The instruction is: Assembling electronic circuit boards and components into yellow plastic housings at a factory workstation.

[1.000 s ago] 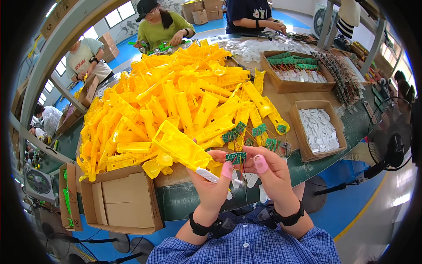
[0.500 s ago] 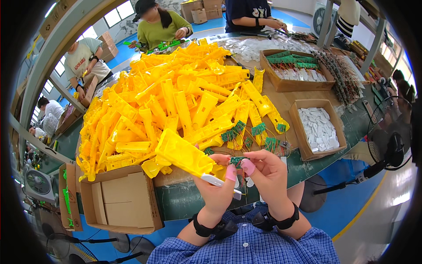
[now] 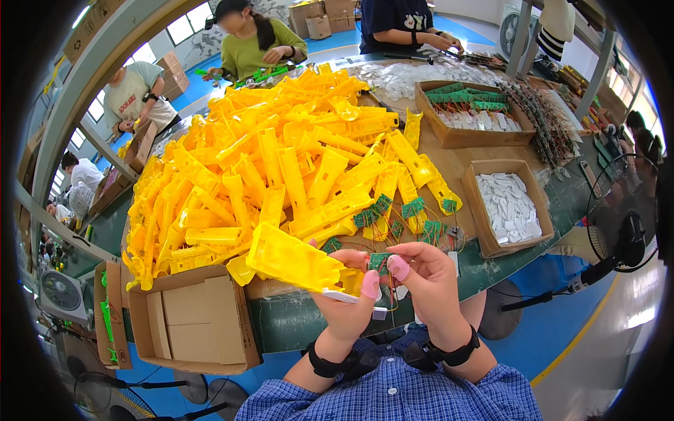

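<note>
My left hand (image 3: 345, 309) is closed around a yellow plastic shell (image 3: 289, 258), which sticks out to the left over the pile. A white piece (image 3: 341, 297) lies along the shell's lower edge, against the palm. Between the two hands is a small green circuit board (image 3: 379, 262) with thin wires hanging below. My right hand (image 3: 430, 275) pinches this board at its right side; the left thumb and fingers meet its left side. Both thumbs wear pink covers. Past my hands, more wired green boards (image 3: 413, 207) rest on yellow shells.
A large heap of yellow shells (image 3: 281, 154) covers the table. At the lower left stands an open cardboard box (image 3: 242, 330). To the right are a box of white pieces (image 3: 509, 245) and a box of wired boards (image 3: 484, 140). Beside the table stands a fan (image 3: 625, 242). Several people work across the table.
The yellow shell in my left hand has tipped, its far end now lower. The circuit board has shifted slightly down and stays between my fingers. Across the table, the co-workers' hands have moved.
</note>
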`<state>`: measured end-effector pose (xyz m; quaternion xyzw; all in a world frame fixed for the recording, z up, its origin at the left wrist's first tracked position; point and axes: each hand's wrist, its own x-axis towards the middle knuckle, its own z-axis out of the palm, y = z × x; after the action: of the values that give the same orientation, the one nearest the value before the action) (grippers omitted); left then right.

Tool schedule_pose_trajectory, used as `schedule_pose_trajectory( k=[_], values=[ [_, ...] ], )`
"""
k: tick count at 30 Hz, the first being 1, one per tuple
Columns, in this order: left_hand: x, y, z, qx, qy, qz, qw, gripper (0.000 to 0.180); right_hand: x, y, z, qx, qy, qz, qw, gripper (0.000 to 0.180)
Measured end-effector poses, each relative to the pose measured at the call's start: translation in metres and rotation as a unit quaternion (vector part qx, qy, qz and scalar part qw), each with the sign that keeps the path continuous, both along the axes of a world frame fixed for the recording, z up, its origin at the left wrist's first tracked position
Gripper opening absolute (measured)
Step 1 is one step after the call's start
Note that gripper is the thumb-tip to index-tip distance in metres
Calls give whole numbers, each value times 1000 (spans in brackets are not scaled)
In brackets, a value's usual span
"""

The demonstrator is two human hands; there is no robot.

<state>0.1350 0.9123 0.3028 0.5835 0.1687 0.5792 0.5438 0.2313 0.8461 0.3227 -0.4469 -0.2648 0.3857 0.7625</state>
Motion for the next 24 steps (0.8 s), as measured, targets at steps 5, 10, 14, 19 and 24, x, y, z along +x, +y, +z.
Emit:
schedule_pose_trajectory(
  k=[5,10,14,19,24],
  values=[
    [-1,4,-7,-75,-13,-44,996,84,1,2,-4,12,12,3,1000,18],
    [-3,6,-2,-138,-30,-82,987,81,1,1,-2,6,-38,-4,999,18],
    [-4,13,-2,-166,-70,-135,974,77,0,1,-7,18,-164,-22,986,15],
    [-3,16,3,-288,-149,-253,911,79,8,1,-7,40,-151,21,987,13],
    [-2,4,3,-291,-137,-170,932,78,4,6,-10,22,-15,48,999,13]
  ],
)
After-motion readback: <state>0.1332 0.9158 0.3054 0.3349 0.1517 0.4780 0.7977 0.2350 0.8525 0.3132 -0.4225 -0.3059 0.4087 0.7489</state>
